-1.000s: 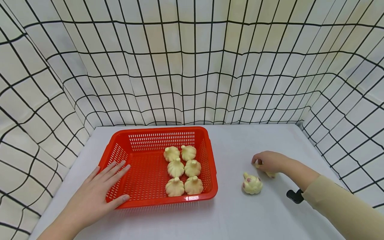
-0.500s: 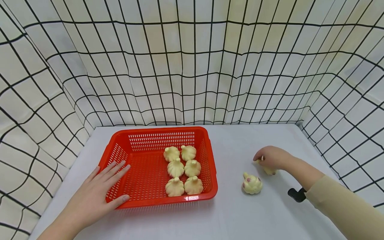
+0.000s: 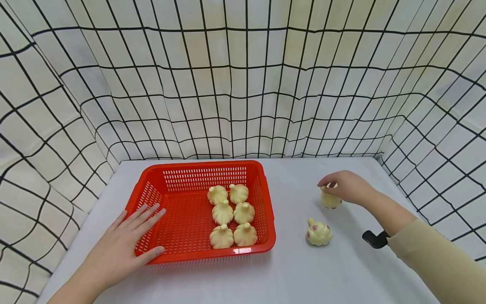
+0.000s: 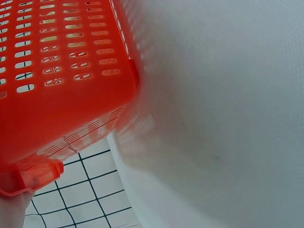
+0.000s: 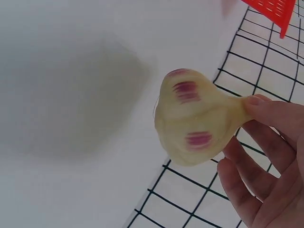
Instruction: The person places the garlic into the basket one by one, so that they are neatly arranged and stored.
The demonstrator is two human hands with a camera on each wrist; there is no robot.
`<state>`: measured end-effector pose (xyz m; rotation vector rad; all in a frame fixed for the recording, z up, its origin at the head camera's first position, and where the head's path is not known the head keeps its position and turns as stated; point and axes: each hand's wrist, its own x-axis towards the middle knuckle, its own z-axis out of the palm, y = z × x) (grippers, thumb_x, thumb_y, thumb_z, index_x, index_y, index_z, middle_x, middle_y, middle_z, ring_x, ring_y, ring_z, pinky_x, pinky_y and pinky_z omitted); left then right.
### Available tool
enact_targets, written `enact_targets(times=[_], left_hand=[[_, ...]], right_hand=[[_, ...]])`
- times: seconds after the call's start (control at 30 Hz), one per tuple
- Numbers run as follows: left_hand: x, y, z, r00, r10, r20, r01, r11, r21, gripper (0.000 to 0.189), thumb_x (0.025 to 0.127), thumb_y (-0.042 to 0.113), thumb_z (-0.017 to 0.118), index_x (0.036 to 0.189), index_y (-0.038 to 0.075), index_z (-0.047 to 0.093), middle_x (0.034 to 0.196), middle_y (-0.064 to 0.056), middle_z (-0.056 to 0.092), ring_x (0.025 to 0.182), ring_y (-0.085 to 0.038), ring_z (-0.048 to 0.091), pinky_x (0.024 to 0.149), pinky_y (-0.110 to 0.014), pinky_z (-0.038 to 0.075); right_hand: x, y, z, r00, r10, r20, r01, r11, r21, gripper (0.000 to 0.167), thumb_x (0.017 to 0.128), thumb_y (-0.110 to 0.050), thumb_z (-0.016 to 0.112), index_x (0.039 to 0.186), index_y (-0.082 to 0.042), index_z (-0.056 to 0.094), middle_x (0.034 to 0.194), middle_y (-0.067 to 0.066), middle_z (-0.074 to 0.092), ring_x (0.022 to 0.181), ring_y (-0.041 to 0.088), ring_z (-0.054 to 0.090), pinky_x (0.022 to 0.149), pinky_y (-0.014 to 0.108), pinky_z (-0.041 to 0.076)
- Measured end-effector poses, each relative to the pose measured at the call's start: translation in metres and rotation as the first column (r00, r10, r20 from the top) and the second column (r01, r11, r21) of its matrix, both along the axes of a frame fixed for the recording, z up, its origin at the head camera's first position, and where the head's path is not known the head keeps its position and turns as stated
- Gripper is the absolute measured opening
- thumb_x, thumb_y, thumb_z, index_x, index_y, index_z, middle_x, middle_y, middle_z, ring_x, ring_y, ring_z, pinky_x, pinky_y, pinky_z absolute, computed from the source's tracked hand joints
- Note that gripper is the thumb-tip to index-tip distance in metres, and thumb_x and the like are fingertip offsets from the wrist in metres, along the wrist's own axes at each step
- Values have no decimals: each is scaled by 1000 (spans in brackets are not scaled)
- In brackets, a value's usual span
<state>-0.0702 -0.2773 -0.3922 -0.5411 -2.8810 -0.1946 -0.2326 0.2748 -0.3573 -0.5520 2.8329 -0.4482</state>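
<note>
By its stem, my right hand (image 3: 348, 185) pinches a garlic bulb (image 5: 194, 118) between thumb and fingers; purple streaks mark the bulb's pale skin. In the right wrist view the bulb hangs over the white table, its shadow apart from it. Another garlic bulb (image 3: 319, 233) with purple marks lies on the table, nearer than the held one. My left hand (image 3: 121, 245) rests with straight, spread fingers on the left rim of a red plastic basket (image 3: 205, 256). Inside the basket's right half sit several plain cream garlic bulbs (image 3: 222, 212) in two columns, stems up.
A white cloth covers the table (image 3: 292, 270). White walls with a black grid net (image 3: 247, 80) rise behind and at both sides. A black wrist strap piece (image 3: 375, 239) hangs below the right sleeve (image 3: 436, 261).
My right hand has lifted the purple-marked garlic bulb by its stem and moved slightly away from me, toward the back. The left hand and the basket have stayed in place.
</note>
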Motion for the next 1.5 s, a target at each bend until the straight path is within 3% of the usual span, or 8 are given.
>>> enact_targets(times=[0.33, 0.63, 0.93, 1.17, 1.5], left_hand=[[1, -1, 0, 1000, 4, 12, -4, 1000, -6, 84, 84, 63, 66, 154, 24, 39, 155, -9, 41, 137, -40, 39, 118, -34, -17], [0, 1, 2, 1000, 8, 22, -8, 1000, -6, 82, 85, 63, 65, 153, 23, 41, 154, -9, 42, 138, -40, 38, 118, -33, -17], [0, 0, 1, 1000, 6, 26, -6, 1000, -4, 81, 85, 63, 66, 152, 24, 42, 154, -9, 42, 138, -40, 38, 118, -32, -16], [2, 0, 2, 999, 12, 34, -12, 1000, -8, 81, 85, 63, 65, 152, 23, 42, 154, -9, 42, 138, -41, 38, 118, -33, -17], [3, 2, 3, 1000, 7, 16, -7, 1000, -13, 82, 85, 63, 66, 152, 24, 42, 155, -7, 41, 140, -38, 35, 117, -31, -17]], right_hand=[[-5, -19, 21, 996, -32, -87, 22, 993, -117, 25, 94, -21, 69, 117, -20, 75, 103, -1, 72, 94, 21, 62, 67, 32, 51], [-11, -53, 42, 994, -24, -102, 5, 983, -183, 25, 95, -22, 67, 118, -25, 74, 102, 0, 71, 93, 23, 60, 67, 32, 51], [-18, -101, 57, 991, 46, -125, -74, 972, -224, 24, 94, -23, 70, 117, -25, 75, 111, -2, 71, 100, 21, 60, 75, 35, 56], [-21, -137, 65, 982, 112, -153, -148, 957, -251, 23, 93, -25, 71, 115, -27, 76, 111, -6, 71, 95, 16, 61, 67, 30, 55], [-22, -182, 75, 967, 206, -151, -240, 936, -256, 23, 93, -26, 71, 116, -25, 75, 111, -10, 70, 97, 13, 61, 70, 29, 55]])
